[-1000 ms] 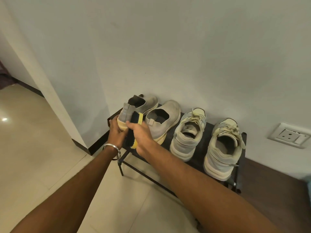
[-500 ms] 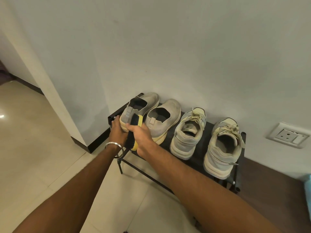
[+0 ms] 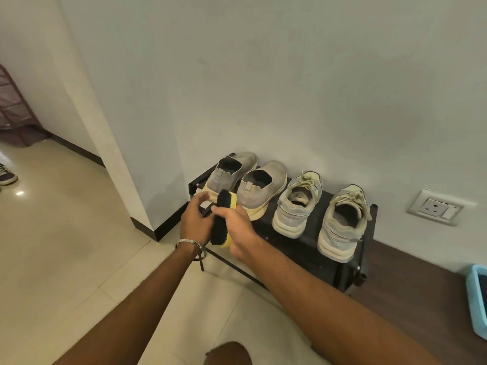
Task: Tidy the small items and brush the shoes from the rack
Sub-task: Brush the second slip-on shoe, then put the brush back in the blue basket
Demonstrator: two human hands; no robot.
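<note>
— Two hands meet just in front of the rack. What is the grip on the right?
— Clenched round a brush (image 3: 220, 216): the right hand (image 3: 238, 227) has its fingers curled over the yellow back, black bristles facing left, toward the other palm. The brush stands nearly on end, its top close to the heel of the leftmost shoe; whether it touches the heel I cannot tell.
— And the left hand (image 3: 195, 219)?
— Released. Its fingers are loosely spread and grasp nothing, the thumb side near the bristles, fingertips close to that heel. A metal bangle (image 3: 190, 243) sits on the wrist.
— Where are the shoes?
— Four in a row on the black rack (image 3: 303, 248), toes to the wall. From the left: a grey slip-on (image 3: 232, 169), its twin (image 3: 261, 188) touching it, both with yellowish soles. Then a pale laced sneaker (image 3: 297, 206) and, a little apart, a second one (image 3: 342, 222) at the right end.
— Around the rack?
— A white wall behind, with a socket plate (image 3: 434, 210) low on the right. Cream floor tiles lie on the left, a dark wood surface on the right, where the edge of a blue basket (image 3: 477, 301) shows. Another shoe (image 3: 6, 175) lies far left on the floor, and a knee (image 3: 229, 354) shows at the bottom edge.
</note>
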